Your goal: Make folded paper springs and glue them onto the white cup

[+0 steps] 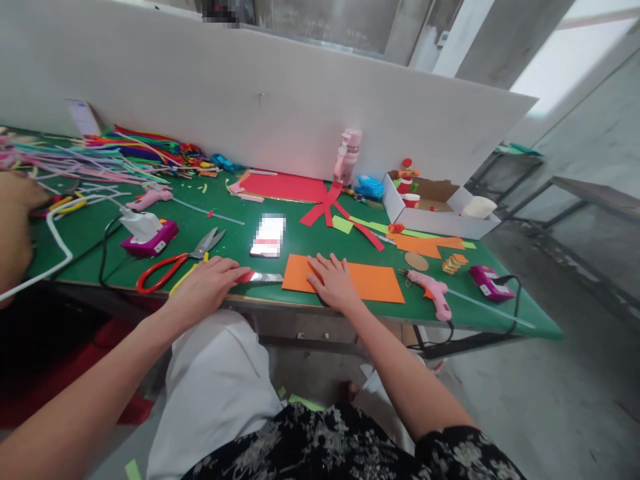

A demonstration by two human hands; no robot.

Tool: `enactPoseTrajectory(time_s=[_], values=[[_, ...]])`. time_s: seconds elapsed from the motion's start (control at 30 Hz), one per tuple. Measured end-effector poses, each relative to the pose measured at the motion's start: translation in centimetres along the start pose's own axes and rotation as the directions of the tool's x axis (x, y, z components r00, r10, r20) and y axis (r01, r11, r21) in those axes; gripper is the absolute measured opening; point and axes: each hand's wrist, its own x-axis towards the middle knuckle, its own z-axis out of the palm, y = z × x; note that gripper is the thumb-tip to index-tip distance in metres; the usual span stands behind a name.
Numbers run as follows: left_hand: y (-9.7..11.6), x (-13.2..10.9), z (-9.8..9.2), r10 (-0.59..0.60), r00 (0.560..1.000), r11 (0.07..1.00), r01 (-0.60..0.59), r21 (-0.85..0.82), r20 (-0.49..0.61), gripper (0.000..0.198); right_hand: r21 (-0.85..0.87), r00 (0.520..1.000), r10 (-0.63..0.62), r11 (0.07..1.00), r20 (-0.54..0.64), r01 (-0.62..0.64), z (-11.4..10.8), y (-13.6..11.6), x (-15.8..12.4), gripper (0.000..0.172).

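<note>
Near the front edge of the green table, my left hand (213, 279) is palm down with its fingers together around the red end of what looks like a utility knife (265, 277). The knife's flat, silvery part points right and reaches the edge of an orange sheet (377, 283). On that sheet lies my right hand (334, 283), flat with fingers spread. Just left of my left hand are red-handled scissors (193, 255), their blades apart. A yellow handle (183, 279) of another tool is partly hidden under that hand.
Behind the knife lies a phone (269, 235). A pink glue gun (431, 291) and a purple power block (491, 283) are at right; another purple block (150, 240) is at left. Red card (285, 187), a pink bottle (349, 155) and a white box (445, 220) stand farther back. A co-worker's arm (15, 227) shows at far left.
</note>
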Motion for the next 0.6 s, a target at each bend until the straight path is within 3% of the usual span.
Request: enactPoseTrajectory(time_s=[0.23,0.6], values=[[0.29,-0.09,0.01,-0.022,0.999,1.000,0.022,-0.004,0.026,0.050,-0.043,1.000,-0.007,0.999,0.021,0.007,-0.17,-0.13,0.12,0.067],[0.46,0.24,-0.32,-0.007,0.999,1.000,0.007,0.009,0.046,0.050,-0.045,0.999,0.001,0.999,0.033,0.001,-0.31,-0.34,0.01,0.065]])
